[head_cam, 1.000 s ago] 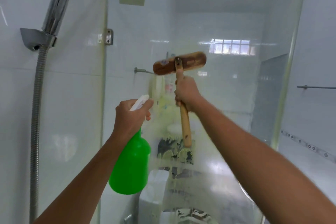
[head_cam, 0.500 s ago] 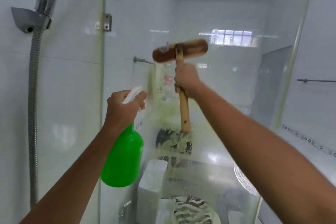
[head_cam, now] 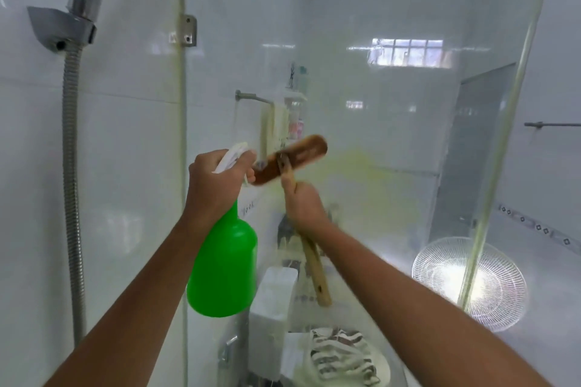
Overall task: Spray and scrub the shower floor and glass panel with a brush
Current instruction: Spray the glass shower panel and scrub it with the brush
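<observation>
Scrubbing glass panel underway | brush gripped by right hand | spray bottle gripped by left hand | floor unseen, judged pending

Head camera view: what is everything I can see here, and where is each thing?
spray bottle: one, green with white trigger, lower centre-left, held up before the glass
brush: one, brown wooden head on pale wooden handle, centre, head tilted near the glass
glass panel: one, clear with yellowish smears, centre and right
shower hose: one, silver, hanging down the left wall
shower holder: one, grey metal, upper left
wall bracket: one, metal, on the panel's left edge
round mesh object: one, white, lower right behind the glass
left hand: grips the bottle's trigger
right hand: grips the brush handle
</observation>
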Tool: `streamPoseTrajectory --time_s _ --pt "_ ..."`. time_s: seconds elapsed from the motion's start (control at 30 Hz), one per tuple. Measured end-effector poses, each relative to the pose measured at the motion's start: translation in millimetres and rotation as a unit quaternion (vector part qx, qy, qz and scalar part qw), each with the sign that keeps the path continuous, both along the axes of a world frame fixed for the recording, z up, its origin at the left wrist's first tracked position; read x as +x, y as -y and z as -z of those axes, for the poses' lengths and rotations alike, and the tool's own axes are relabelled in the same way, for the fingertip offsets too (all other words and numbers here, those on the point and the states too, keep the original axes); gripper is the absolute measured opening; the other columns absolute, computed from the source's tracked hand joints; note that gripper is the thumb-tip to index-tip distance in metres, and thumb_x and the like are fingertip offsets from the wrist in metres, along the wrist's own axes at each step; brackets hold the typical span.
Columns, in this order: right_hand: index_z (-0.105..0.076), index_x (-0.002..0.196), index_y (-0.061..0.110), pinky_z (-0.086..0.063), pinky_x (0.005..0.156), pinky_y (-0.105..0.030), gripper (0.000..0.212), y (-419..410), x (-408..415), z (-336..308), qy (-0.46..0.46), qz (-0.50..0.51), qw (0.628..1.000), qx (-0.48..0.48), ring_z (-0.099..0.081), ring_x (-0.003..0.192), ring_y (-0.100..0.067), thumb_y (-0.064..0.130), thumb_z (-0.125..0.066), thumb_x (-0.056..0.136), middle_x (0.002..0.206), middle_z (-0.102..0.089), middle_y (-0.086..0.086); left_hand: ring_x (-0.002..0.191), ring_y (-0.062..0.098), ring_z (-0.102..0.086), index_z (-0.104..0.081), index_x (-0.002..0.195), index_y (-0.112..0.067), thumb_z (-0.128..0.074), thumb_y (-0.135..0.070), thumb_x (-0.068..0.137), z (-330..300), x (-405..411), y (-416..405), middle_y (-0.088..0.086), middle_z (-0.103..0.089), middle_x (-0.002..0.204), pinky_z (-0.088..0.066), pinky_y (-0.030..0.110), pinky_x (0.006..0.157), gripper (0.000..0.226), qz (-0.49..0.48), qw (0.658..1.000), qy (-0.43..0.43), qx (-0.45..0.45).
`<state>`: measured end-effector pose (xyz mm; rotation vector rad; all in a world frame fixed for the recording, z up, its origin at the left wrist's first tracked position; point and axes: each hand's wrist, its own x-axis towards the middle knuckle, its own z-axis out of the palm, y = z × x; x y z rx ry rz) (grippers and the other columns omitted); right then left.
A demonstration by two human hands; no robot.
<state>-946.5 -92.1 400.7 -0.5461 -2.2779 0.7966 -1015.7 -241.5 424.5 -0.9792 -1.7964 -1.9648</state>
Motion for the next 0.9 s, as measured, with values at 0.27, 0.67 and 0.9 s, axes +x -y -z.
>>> streamPoseTrajectory --time_s 0.27,0.67,0.9 --pt "-0.047 0.090 0.010 -0.037 0.037 -0.024 0.043 -14.9 -9.9 -179.6 -0.210 -0.054 0.967 -0.136 -0.039 0.034 -0.014 0.049 -0.036 0.102 0.061 -0.041 -0.004 0.077 0.031 -0.077 -0.078 0.069 -0.019 -0.073 -0.041 0.089 0.2 -9.8 5.0 0.001 -0.077 0.070 -0.062 0.054 0.085 0.030 -0.003 1.000 0.008 -0.011" --pt "-0.053 0.076 0.011 -0.040 0.039 -0.021 0.049 -18.2 16.5 -20.1 -0.089 0.009 0.994 -0.060 -0.050 0.047 -0.018 0.046 -0.035 0.105 0.061 -0.051 -0.004 0.075 0.032 -0.076 -0.079 0.071 -0.015 -0.074 -0.039 0.092 2.8 3.2 -15.4 0.003 -0.077 0.070 -0.063 0.051 0.082 0.032 0.027 0.999 0.013 -0.038" --pt "-0.045 0.084 0.013 -0.031 0.038 -0.019 0.046 -58.4 68.0 -166.4 -0.229 -0.017 0.952 -0.202 -0.033 0.038 -0.013 0.056 -0.043 0.099 0.055 -0.036 -0.001 0.048 -0.002 -0.058 -0.078 0.070 -0.014 -0.080 -0.040 0.087 11.8 34.6 -60.3 -0.009 -0.071 0.059 -0.043 0.012 0.054 0.032 0.077 0.990 0.014 -0.115"
